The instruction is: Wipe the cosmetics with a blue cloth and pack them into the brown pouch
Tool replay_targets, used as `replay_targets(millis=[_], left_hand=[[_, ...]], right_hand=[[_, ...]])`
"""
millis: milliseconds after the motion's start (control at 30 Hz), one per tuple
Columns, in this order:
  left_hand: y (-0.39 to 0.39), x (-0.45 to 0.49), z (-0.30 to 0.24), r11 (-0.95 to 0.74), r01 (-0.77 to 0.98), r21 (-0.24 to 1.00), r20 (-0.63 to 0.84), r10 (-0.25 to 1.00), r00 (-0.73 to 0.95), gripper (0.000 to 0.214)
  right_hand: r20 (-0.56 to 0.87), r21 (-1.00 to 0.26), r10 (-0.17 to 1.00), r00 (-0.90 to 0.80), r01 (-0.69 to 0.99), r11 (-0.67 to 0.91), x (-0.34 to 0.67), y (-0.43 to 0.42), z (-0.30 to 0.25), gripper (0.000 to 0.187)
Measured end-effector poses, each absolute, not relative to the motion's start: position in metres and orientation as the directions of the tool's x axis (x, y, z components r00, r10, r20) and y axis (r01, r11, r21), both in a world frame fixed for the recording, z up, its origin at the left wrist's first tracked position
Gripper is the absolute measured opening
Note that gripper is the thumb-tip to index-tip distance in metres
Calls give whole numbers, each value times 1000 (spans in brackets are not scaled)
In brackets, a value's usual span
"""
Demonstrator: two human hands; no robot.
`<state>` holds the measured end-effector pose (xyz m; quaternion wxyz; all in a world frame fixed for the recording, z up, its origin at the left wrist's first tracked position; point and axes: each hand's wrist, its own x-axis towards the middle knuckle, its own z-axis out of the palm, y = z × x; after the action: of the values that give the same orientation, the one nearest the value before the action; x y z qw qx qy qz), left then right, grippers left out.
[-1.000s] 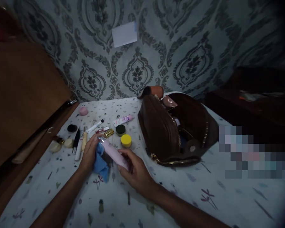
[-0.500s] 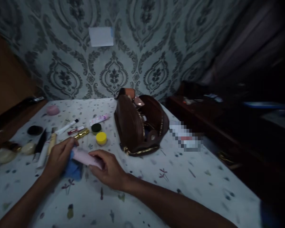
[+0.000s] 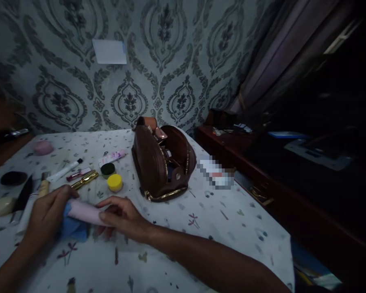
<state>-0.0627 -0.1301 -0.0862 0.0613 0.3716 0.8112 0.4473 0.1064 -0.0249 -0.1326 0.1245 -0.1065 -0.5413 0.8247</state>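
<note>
Both hands grip one thing between them, low over a printed white tablecloth (image 3: pixel 164 260). The left hand (image 3: pixel 47 211) is closed about the left end of a pale pink cylindrical container (image 3: pixel 87 212), with a blue cloth (image 3: pixel 73 230) bunched against that end and hanging below it. The right hand (image 3: pixel 126 217) clasps the container's other end, thumb laid along its top. The container tilts slightly down to the right.

Just beyond the left hand lie slim tubes, partly hidden by it, and a cream oval piece (image 3: pixel 2 206). Past these are a gold tube (image 3: pixel 85 180), a jar with a yellow lid (image 3: pixel 114 182) and, just behind that, a jar with a dark green lid (image 3: pixel 107 169). A white tube with a black cap (image 3: pixel 64 170) slants farther back.

To their right stands a brown leather handbag (image 3: pixel 149 162), unzipped and gaping, things visible inside. Farther left sits a round pink container (image 3: pixel 42 147). Behind everything, a white card (image 3: pixel 110 51) hangs on damask-patterned wallpaper (image 3: pixel 129 99).
</note>
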Motion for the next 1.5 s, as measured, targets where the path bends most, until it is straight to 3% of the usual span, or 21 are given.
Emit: replay_targets(millis=[233,333,533,767,967,1233,1367,1500], left_hand=[[-128,-65,-87,170,623,763,372,674,-639,43],[-128,-68,-88,155,588,794,360,659,-661,45],[-127,-71,-88,144,587,797,377,641,-669,45],[-129,-76,-93,121,557,822,348,668,-658,47],[-131,-75,-92,100,549,830,350,672,-653,48],[-132,-72,-86,13,493,870,370,644,-670,51],[-128,-69,-87,-21,435,900,367,574,-732,55],[-122,-64,-95,-86,320,944,322,464,-825,57]], right_hand=[[-117,-764,253,-960,-76,-640,102,-25,-129,55],[-133,-771,262,-956,-66,-634,102,-27,-124,50],[-137,-850,418,-898,-110,-515,104,-31,-118,51],[-158,-875,406,-900,-62,-480,104,-30,-116,52],[-236,-798,371,-898,-38,-602,103,-31,-114,42],[-357,-641,176,-917,104,-760,108,-26,-112,22],[-348,-619,122,-930,130,-775,109,-31,-115,25],[-400,-616,136,-906,156,-772,107,-40,-119,42]])
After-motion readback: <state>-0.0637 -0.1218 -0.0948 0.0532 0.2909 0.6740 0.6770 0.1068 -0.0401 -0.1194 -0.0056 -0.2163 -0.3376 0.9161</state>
